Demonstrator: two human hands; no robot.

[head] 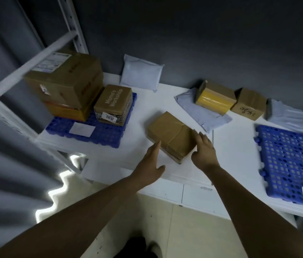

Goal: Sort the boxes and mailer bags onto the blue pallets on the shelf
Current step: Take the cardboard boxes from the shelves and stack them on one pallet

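A flat brown cardboard box (171,135) lies on the white shelf (143,108) between two blue pallets. My left hand (151,161) is open at the box's near left edge, fingers straight. My right hand (203,151) is open against its right corner, fingers spread. Neither hand grips it. The left blue pallet (91,131) carries a large brown box (63,81) stacked on a yellow-taped one, plus a "Momo's Workshop" box (113,104). The right blue pallet (292,164) holds only a white label.
A white mailer bag (141,74) leans on the dark back wall. Further right lie a grey mailer (202,112), a yellow-taped box (214,97), a small brown box (249,104) and another mailer (292,116). White shelf uprights (72,25) stand at the left.
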